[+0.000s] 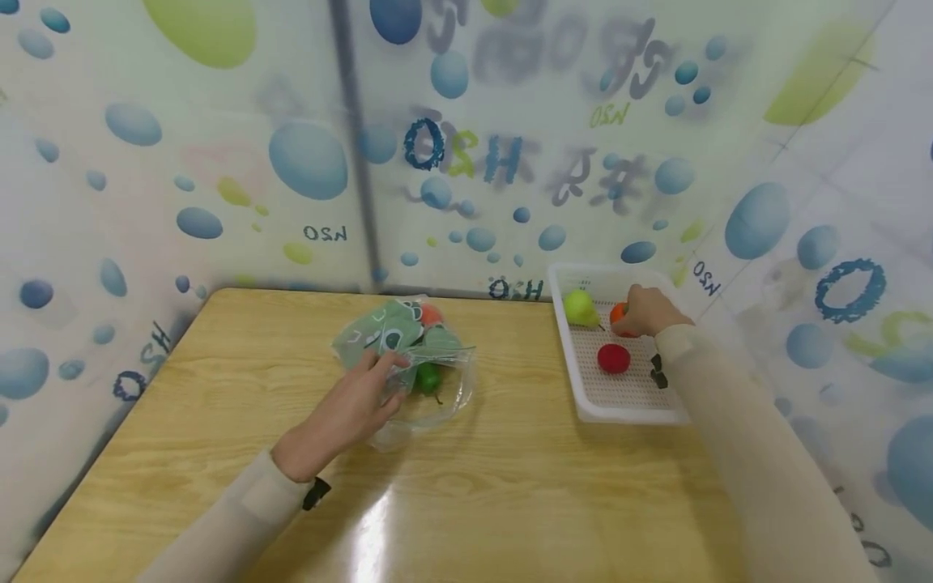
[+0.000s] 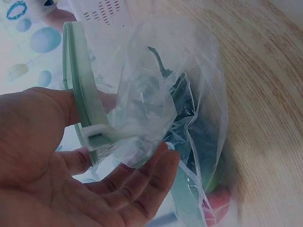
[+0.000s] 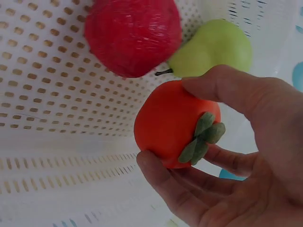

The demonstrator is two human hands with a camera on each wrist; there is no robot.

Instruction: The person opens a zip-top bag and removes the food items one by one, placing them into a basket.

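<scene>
Near side first: left hand [image 1: 348, 419] is at the mouth of a clear zip bag [image 1: 440, 336], fingers loosely bent, part-way apart, bag rim pinched between them. Under the film: green pepper [image 1: 428, 378] by the opening, something round and red [image 1: 432, 314] further back, rest hidden by the green cartoon print. Over to the right, right hand [image 1: 651, 310] is down in a white perforated basket [image 1: 572, 376], fingers curled round an orange persimmon [image 3: 170, 124], thumb one side, others opposite, open only as wide as the fruit. Persimmon is inside the basket walls; can't tell if it touches the base. Green pear [image 1: 580, 308] and dark-red round fruit [image 1: 615, 359] are in there too, near it. My read: step in hand is handling the persimmon with the bag mouth held; next move calls for a steady grip, clearance from the pear and basket wall, and bag opening spread. Surface is a glossy wood-grain worktop [image 1: 510, 494], glare streak [image 1: 372, 534] at the front. Beyond it, pale wall [image 1: 532, 105] with blue and green bubbles, mirrored H2O lettering [image 1: 462, 152], one dark vertical strip [image 1: 350, 105]
</scene>
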